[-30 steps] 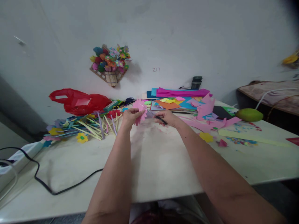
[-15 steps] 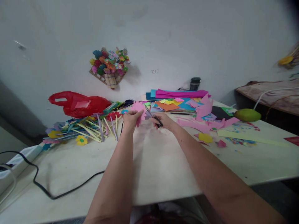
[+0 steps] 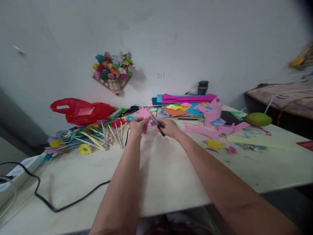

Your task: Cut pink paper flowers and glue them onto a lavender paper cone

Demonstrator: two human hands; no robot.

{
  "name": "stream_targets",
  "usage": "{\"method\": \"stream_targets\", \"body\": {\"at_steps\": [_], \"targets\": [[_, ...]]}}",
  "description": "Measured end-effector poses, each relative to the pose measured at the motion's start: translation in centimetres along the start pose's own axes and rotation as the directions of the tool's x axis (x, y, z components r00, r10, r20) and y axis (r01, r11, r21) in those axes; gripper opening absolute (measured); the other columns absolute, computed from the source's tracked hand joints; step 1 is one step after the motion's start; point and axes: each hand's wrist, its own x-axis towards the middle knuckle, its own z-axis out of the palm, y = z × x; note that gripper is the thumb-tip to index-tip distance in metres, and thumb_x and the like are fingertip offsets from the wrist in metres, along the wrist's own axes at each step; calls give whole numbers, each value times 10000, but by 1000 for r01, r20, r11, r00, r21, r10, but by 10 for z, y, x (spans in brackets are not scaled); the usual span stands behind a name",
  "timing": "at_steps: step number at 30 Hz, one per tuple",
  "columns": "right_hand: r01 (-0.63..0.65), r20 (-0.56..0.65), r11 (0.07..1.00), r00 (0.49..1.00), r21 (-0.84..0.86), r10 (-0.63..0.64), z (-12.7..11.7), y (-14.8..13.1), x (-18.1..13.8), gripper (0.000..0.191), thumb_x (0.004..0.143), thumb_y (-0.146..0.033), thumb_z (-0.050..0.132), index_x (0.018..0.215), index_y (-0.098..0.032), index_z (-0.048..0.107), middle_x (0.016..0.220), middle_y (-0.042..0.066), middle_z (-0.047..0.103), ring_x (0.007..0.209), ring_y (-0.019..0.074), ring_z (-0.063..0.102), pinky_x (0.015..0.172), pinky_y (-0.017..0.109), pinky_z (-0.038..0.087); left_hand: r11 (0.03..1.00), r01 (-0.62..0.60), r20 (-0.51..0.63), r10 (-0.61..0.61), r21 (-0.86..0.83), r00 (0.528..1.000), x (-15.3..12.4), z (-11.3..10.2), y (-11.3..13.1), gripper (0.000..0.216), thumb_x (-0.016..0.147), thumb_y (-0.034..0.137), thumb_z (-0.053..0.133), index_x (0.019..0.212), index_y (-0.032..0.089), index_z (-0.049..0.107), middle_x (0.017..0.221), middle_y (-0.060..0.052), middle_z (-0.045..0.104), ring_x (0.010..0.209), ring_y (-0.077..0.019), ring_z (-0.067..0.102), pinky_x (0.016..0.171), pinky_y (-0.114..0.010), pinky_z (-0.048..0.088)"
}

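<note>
Between the thumb and fingers of my left hand [image 3: 137, 126] is a pink paper flower [image 3: 144, 113] with a scalloped edge, held up above the table. My right hand [image 3: 170, 128] grips a pair of scissors [image 3: 160, 128] by its black handles. The blades point up and left, close against the flower's right side; whether they touch it I cannot tell. To the left of my left hand lie a red paper flower [image 3: 118, 122] and a bundle of pale yellow and purple paper stems [image 3: 97, 137].
A red plastic bag [image 3: 95, 112] lies at the back left. Coloured paper sheets [image 3: 190, 98] and pink scraps [image 3: 212, 114] cover the back right, near a green mango [image 3: 258, 119]. A black cable [image 3: 80, 199] crosses the left side. Paper flowers in a holder [image 3: 114, 85] hang on the wall.
The scissors have turned, with their blades now reaching further up and left over the flower's edge. My left hand keeps its hold on the flower. The view has shifted slightly.
</note>
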Motion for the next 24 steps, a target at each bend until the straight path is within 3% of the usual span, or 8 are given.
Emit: {"method": "stream_targets", "body": {"at_steps": [6, 14, 24], "targets": [[-67, -33, 976, 998, -205, 61, -4, -17, -5, 338, 771, -415, 667, 1042, -214, 677, 853, 40, 728, 807, 210, 650, 656, 265, 405, 999, 4, -22, -5, -38, 1000, 0, 1, -2, 394, 548, 411, 786, 544, 192, 458, 399, 66, 442, 310, -68, 377, 299, -222, 234], [-55, -66, 969, 997, -240, 40, 2, -13, -3, 428, 774, -516, 665, 1084, -221, 667, 832, 42, 729, 798, 225, 662, 656, 282, 415, 998, 20, -88, -26, -64, 996, 4, 2, -6, 407, 492, 399, 810, 582, 184, 476, 443, 68, 463, 345, -53, 367, 337, -216, 258], [-54, -76, 967, 996, -249, 36, 2, -17, -3, 424, 787, -511, 661, 1093, -218, 671, 856, 53, 734, 820, 237, 664, 674, 297, 422, 998, 21, -134, -29, -61, 991, 6, 2, -8, 401, 480, 384, 818, 566, 174, 488, 468, 64, 477, 395, -43, 374, 384, -203, 268]]}}
